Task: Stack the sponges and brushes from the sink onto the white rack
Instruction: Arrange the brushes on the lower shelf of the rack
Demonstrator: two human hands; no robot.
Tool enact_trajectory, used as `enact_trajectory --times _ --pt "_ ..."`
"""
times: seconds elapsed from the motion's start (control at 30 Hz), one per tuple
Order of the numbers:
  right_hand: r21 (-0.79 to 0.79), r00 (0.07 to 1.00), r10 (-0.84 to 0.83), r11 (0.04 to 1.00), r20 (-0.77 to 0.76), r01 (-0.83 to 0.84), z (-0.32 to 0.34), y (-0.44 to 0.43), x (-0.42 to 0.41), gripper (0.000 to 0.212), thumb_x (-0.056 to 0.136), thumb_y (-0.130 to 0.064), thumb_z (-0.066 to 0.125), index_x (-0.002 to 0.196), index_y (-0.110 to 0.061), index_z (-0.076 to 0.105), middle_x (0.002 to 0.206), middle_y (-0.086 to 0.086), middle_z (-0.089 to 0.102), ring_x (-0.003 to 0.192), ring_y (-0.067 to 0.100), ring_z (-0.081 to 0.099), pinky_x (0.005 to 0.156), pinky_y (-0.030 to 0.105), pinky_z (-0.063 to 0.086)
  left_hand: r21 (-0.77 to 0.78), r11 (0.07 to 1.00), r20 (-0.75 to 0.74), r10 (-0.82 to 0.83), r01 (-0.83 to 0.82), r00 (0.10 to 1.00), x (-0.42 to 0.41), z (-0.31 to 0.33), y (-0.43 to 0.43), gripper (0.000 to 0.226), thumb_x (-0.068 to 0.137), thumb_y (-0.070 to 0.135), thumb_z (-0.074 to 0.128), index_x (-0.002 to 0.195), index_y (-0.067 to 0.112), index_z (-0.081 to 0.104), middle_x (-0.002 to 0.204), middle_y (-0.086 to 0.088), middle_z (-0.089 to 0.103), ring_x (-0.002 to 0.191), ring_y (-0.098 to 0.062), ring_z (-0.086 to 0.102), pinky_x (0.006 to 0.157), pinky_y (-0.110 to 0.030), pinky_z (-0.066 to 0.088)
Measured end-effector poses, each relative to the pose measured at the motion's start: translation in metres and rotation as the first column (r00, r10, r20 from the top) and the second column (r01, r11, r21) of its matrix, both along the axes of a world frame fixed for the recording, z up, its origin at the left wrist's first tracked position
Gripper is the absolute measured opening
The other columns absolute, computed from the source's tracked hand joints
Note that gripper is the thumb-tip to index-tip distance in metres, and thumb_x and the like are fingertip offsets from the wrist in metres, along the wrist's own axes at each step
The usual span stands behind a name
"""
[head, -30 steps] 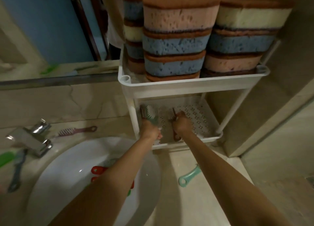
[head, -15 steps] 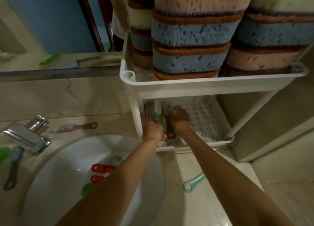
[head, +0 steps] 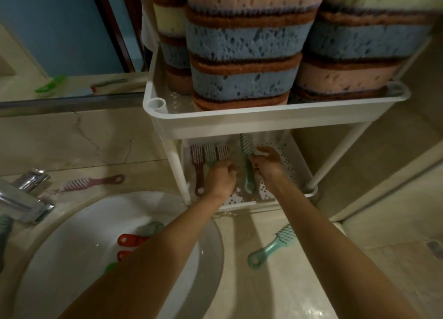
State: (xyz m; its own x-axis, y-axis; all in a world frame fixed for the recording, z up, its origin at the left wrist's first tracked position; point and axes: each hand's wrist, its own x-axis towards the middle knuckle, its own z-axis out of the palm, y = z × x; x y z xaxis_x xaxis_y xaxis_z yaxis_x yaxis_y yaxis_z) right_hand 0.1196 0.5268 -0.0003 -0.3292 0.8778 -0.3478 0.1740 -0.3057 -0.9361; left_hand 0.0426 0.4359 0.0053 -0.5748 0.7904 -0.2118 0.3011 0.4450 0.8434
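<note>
Had both hands under the top tray (head: pixel 275 124) of the white rack (head: pixel 177 172), down on the perforated lower shelf (head: pixel 290 160). Pinched the long green brush (head: pixel 247 148) about its middle with the right hand (head: pixel 267 164), thumb and curled fingers closed on it. Held it just left of the palm, between the two hands, with the bristle head towards the back of the shelf and the looped handle end towards the front edge.

Curled the left hand (head: pixel 220 178) into a fist over the handles of the small green brush (head: pixel 210 152) and the pink brush (head: pixel 223 152) beside it, their heads showing just beyond the knuckles. Could not tell whether those fingers truly gripped either handle or only lay on them. Had a dark pink brush (head: pixel 197 165) lying flat just left of that fist, parallel with the other two, at the left end of the shelf.

Had the top tray packed with sponges (head: pixel 244 55) stacked in columns: blue, pink and cream layers with brown scouring faces. Had two red brushes (head: pixel 130 240) and a grey-green brush (head: pixel 149 228) down in the sink (head: pixel 72 246), partly hidden behind the left forearm. Had a teal brush (head: pixel 271 246) flat on the counter (head: pixel 239 282) right of the sink, and a pale pink brush (head: pixel 93 183) behind the sink, near the tap (head: pixel 24 198).
</note>
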Motion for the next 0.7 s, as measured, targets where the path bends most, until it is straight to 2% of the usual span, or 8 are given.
enact_trajectory --times 0.03,0.1,0.17,0.23,0.3,0.43,0.57,0.7 --pt "0.04 0.989 0.004 0.999 0.147 -0.01 -0.004 0.004 0.001 0.017 0.092 -0.007 0.052 0.108 -0.001 0.052 0.094 0.009 0.059 0.092 0.026 0.061 0.074 0.024 0.055 -0.053 0.994 -0.198 -0.099 0.09 0.975 -0.004 -0.001 -0.006 0.021 0.094 0.007 0.044 0.098 0.002 0.064 0.091 -0.014 0.064 0.078 -0.021 0.06 0.061 -0.023 0.048" --pt "0.081 0.948 0.005 0.996 0.32 -0.033 -0.014 0.009 0.002 0.024 0.092 -0.012 0.052 0.115 -0.003 0.05 0.108 0.015 0.059 0.107 0.032 0.058 0.093 0.037 0.05 -0.221 0.946 -0.484 -0.316 0.235 0.816 -0.011 -0.003 -0.015 0.023 0.095 0.015 0.047 0.107 0.006 0.065 0.104 -0.007 0.066 0.092 -0.02 0.062 0.072 -0.021 0.046" --pt "0.12 0.934 0.044 0.989 0.354 -0.092 -0.018 0.007 0.001 0.032 0.092 -0.008 0.052 0.123 -0.003 0.047 0.112 0.014 0.056 0.112 0.031 0.055 0.094 0.035 0.044 -0.375 0.872 -0.548 -0.483 0.315 0.683 -0.014 -0.006 -0.018 0.032 0.093 0.022 0.05 0.123 0.012 0.058 0.13 -0.008 0.056 0.118 -0.024 0.053 0.095 -0.032 0.043" --pt "0.182 0.912 0.079 0.97 0.402 -0.164 -0.022 0.005 -0.002 0.036 0.091 -0.007 0.051 0.127 -0.004 0.045 0.12 0.016 0.055 0.114 0.032 0.053 0.092 0.033 0.042 -0.504 0.792 -0.547 -0.601 0.344 0.582 -0.016 -0.012 -0.017 0.046 0.093 0.027 0.048 0.138 0.016 0.042 0.149 -0.007 0.034 0.137 -0.026 0.032 0.114 -0.045 0.027" --pt "0.252 0.872 0.096 0.937 0.479 -0.242 -0.024 0.004 -0.007 0.032 0.092 -0.007 0.05 0.124 -0.004 0.049 0.123 0.018 0.056 0.114 0.032 0.054 0.094 0.034 0.042 -0.561 0.754 -0.538 -0.646 0.341 0.542 -0.017 -0.016 -0.014 0.05 0.095 0.03 0.044 0.142 0.02 0.033 0.156 -0.003 0.018 0.145 -0.026 0.014 0.117 -0.056 0.006" --pt "0.325 0.769 0.042 0.891 0.638 -0.317 -0.03 0.01 -0.022 0.019 0.097 -0.011 0.041 0.107 -0.008 0.056 0.117 0.014 0.061 0.103 0.027 0.059 0.09 0.031 0.047 -0.559 0.754 -0.536 -0.646 0.345 0.543 -0.021 -0.022 -0.009 0.047 0.095 0.031 0.043 0.141 0.022 0.035 0.159 -0.001 0.007 0.148 -0.024 0.003 0.115 -0.06 -0.005" --pt "0.355 0.751 0.062 0.854 0.658 -0.381 -0.034 0.011 -0.034 0.028 0.095 -0.009 0.04 0.116 -0.007 0.059 0.118 0.014 0.062 0.1 0.027 0.059 0.091 0.032 0.046 -0.506 0.768 -0.465 -0.626 0.392 0.627 -0.022 -0.029 -0.007 0.062 0.095 0.026 0.046 0.148 0.016 0.018 0.16 -0.006 0.006 0.146 -0.025 0.016 0.116 -0.048 0.022" --pt "0.364 0.765 0.041 0.862 0.643 -0.352 -0.037 0.011 -0.041 0.027 0.095 -0.006 0.039 0.109 -0.004 0.062 0.113 0.017 0.064 0.104 0.029 0.06 0.09 0.032 0.048 -0.433 0.812 -0.393 -0.562 0.393 0.728 -0.024 -0.032 -0.005 0.079 0.091 0.024 0.055 0.151 0.014 0.005 0.159 -0.005 0.009 0.145 -0.023 0.02 0.116 -0.041 0.025"
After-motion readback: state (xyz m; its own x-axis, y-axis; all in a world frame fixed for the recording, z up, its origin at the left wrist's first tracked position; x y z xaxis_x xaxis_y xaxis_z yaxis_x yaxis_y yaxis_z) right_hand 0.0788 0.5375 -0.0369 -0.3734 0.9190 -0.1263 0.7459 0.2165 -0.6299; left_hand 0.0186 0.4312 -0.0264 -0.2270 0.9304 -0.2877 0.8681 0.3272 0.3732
